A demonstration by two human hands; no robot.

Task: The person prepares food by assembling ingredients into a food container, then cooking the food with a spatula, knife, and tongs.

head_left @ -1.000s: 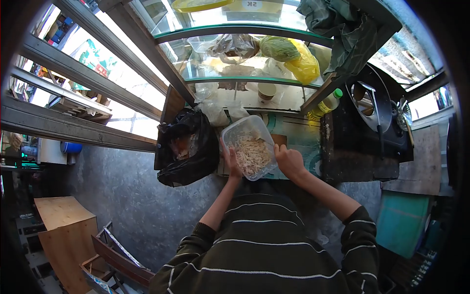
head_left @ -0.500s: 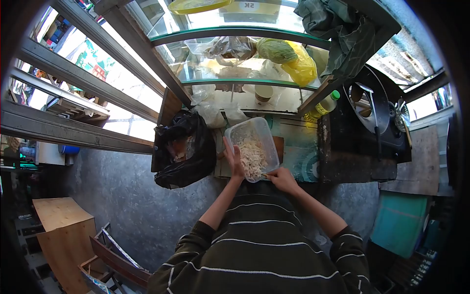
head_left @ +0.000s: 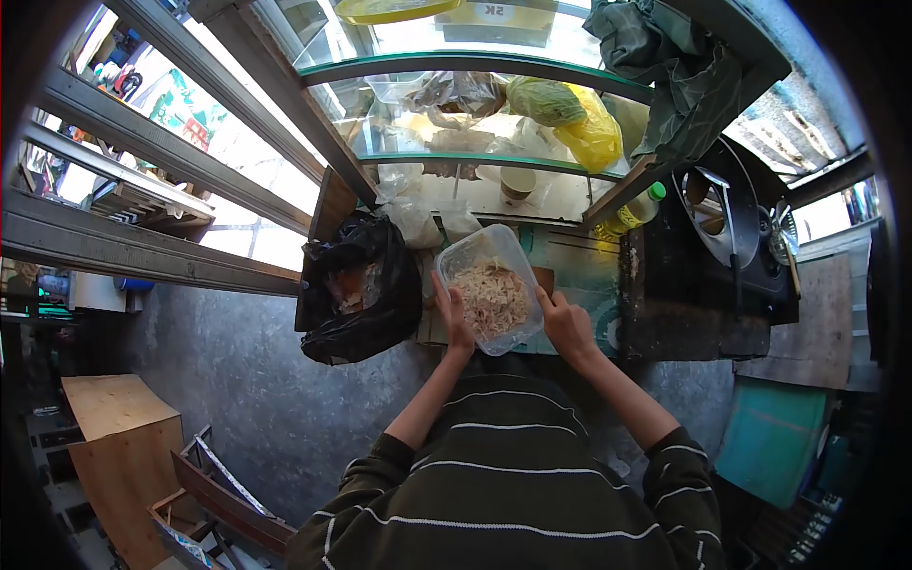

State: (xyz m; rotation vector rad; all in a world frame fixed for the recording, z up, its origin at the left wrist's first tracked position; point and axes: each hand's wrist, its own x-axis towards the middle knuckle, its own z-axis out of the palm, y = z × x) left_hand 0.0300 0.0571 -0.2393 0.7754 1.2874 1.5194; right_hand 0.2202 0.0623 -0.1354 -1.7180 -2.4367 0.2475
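A clear plastic container (head_left: pixel 459 253) tilts toward me above the worktop, just in front of my body. Pale shredded food (head_left: pixel 491 299), perhaps chicken, lies heaped inside it. My left hand (head_left: pixel 455 321) grips the container's left side, its fingers along the outer wall. On the right side, my right hand (head_left: pixel 565 326) holds the rim near the lower right, with the thumb and fingers closed on it. The undersides of both hands' grip are hidden by the container.
Left of the container sits a black plastic bag (head_left: pixel 366 328) with scraps in it. A glass display case (head_left: pixel 456 62) rises behind, with a yellow bag (head_left: pixel 594 133) inside. An oil bottle (head_left: pixel 635 211) stands at right, beside a stove with a wok (head_left: pixel 750 223).
My right hand has moved up along the container's right side, from its bottom corner. The shredded food now sits more centred and higher in the container.
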